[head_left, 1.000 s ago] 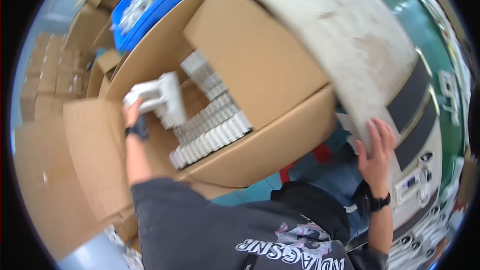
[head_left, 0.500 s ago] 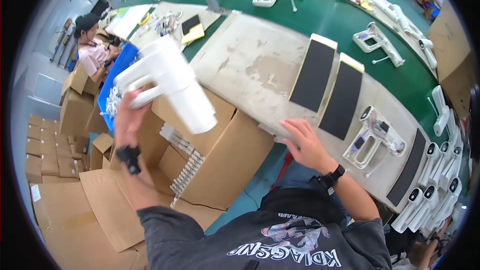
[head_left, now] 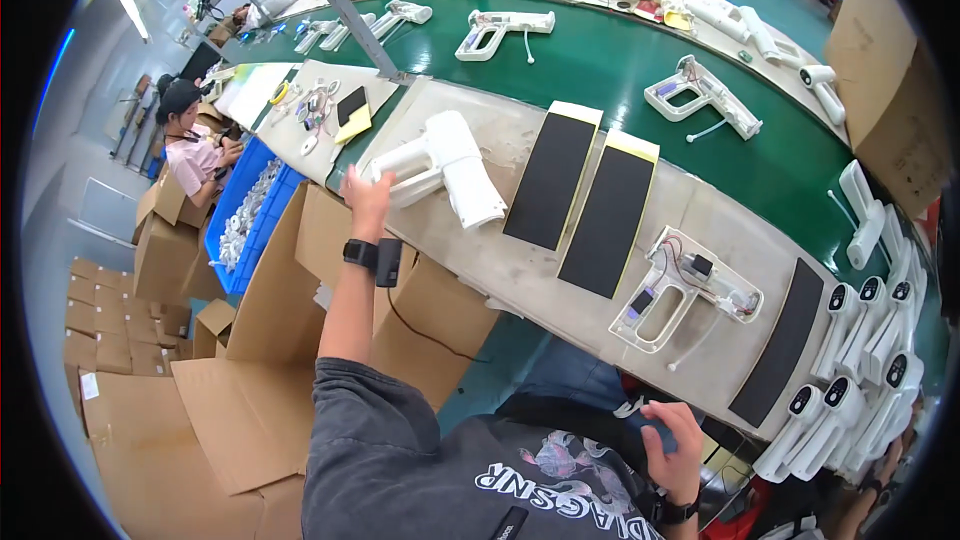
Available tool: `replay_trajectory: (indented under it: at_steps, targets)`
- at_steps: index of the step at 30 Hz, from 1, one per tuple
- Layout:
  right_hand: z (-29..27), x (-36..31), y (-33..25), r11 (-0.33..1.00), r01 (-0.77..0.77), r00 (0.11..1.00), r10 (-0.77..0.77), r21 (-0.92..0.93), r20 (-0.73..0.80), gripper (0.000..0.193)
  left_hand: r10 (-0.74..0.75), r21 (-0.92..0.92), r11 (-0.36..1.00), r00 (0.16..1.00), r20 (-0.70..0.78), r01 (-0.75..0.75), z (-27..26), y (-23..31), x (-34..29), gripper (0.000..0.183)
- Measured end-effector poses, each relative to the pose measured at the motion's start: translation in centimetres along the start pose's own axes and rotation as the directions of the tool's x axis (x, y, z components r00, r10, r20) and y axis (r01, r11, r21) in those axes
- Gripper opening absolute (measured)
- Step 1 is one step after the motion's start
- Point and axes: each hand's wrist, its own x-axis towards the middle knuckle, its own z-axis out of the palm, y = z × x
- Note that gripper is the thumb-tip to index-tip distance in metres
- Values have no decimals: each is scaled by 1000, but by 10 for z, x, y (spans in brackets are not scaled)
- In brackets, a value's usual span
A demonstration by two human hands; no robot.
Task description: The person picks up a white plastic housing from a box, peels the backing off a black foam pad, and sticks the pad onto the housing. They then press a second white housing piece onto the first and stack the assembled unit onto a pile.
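A white gun-shaped plastic housing (head_left: 462,172) is over the near left part of the worktop. My left hand (head_left: 368,202) is closed at the end of its handle, though some of the fingers are hidden. Near my lap, past the table edge, my right hand (head_left: 676,448) is held with fingers curved and apart, nothing visible between them. An opened gun-shaped shell (head_left: 685,290) with wires and small parts inside lies on the worktop, to the right of two black pads (head_left: 553,176) with yellow-white edges.
A green conveyor belt (head_left: 590,55) carrying more open shells runs behind the worktop (head_left: 490,270). Finished white devices (head_left: 840,400) crowd the right end. At left stand a large cardboard box (head_left: 440,340) and a blue bin (head_left: 262,225) of small white parts; a co-worker (head_left: 190,155) sits beyond.
My left hand has carried the white housing from above the cardboard box onto the worktop side. My right hand has dropped from the table edge toward my lap. The view has shifted.
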Motion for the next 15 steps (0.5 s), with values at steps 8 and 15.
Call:
replay_trajectory:
  at_steps: [8,15]
  targets:
    - [-32,33,15,983,159,986,-154,-89,66,34,246,533,483,692,679,-695,21,85,1,118]
    - [-40,65,21,946,315,948,-310,-76,67,40,442,562,472,734,515,-679,9,125,-31,88]
